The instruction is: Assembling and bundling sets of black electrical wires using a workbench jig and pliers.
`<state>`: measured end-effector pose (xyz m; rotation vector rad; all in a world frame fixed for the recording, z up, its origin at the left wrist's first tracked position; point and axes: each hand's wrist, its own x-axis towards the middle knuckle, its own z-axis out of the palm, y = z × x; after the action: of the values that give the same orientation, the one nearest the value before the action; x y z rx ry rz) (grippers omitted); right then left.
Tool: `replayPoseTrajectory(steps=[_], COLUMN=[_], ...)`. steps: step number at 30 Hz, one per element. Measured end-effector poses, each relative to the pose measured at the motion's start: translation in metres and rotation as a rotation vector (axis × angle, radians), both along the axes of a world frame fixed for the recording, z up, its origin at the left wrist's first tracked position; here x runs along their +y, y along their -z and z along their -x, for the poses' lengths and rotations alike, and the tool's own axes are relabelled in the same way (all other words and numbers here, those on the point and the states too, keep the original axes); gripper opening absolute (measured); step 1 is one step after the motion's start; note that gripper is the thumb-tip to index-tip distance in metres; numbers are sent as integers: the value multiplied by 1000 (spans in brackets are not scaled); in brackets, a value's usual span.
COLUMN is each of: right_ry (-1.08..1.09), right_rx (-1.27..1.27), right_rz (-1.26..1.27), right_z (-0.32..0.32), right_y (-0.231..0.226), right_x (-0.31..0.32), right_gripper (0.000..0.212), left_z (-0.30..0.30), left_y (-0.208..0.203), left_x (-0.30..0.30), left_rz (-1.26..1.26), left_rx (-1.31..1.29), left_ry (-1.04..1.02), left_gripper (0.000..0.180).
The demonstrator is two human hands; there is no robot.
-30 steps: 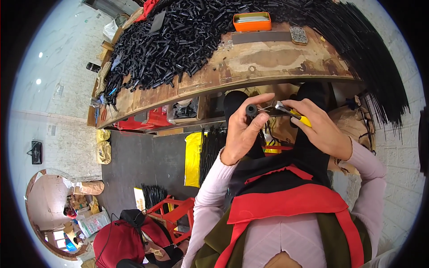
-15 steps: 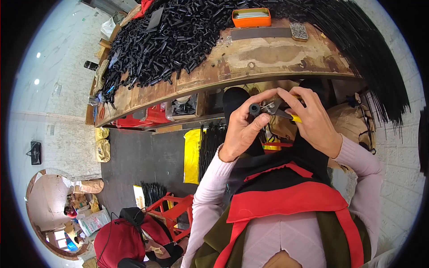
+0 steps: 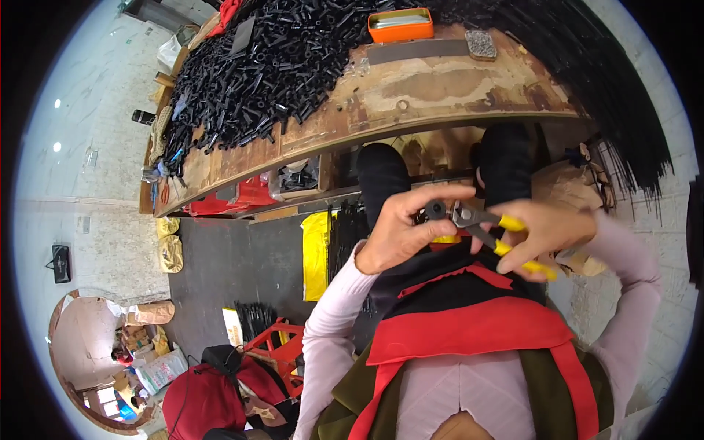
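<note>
My left hand [image 3: 392,235] holds a short black tubular piece [image 3: 435,210] between thumb and fingers, its round open end showing. My right hand [image 3: 554,233], partly smeared by motion, grips pliers with yellow handles [image 3: 480,218]. The grey metal jaws point left and lie right beside the black piece; whether they touch it I cannot tell. Both hands are over my lap, just short of the wooden workbench [image 3: 425,95]. A big heap of similar black tubular pieces [image 3: 271,81] covers the bench's left part.
On the bench are an orange box [image 3: 400,26], a grey flat strip [image 3: 418,51] and a tray of small metal bits [image 3: 480,45]. Long thin black strands [image 3: 609,95] hang over its right end. A yellow sack [image 3: 316,257] and a person in red [image 3: 209,396] are at the lower left.
My hands have come down and nearer to me. The right hand has moved away from the left fingers, bringing the pliers' yellow handles into view, while the left still holds the black piece.
</note>
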<state>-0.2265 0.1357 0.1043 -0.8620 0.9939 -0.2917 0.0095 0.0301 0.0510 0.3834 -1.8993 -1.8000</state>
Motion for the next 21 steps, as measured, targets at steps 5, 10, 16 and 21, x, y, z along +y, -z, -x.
replayPoseTrajectory(steps=[5, 10, 16, 21], right_ry=[271, 77, 166, 235], right_rx=[721, 736, -156, 914], right_rz=[1307, 1229, -16, 1590], right_z=[-2, 19, 9, 17], right_y=[25, 14, 18, 36], right_x=[18, 11, 20, 10], right_gripper=[51, 48, 44, 60], left_z=[22, 25, 29, 37], left_y=[-4, -3, 0, -7], left_x=[0, -11, -9, -11], left_rz=[-195, -179, -180, -193], left_rx=[-14, -63, -78, -102], left_ry=[-44, -25, 95, -4], left_gripper=[50, 53, 63, 63])
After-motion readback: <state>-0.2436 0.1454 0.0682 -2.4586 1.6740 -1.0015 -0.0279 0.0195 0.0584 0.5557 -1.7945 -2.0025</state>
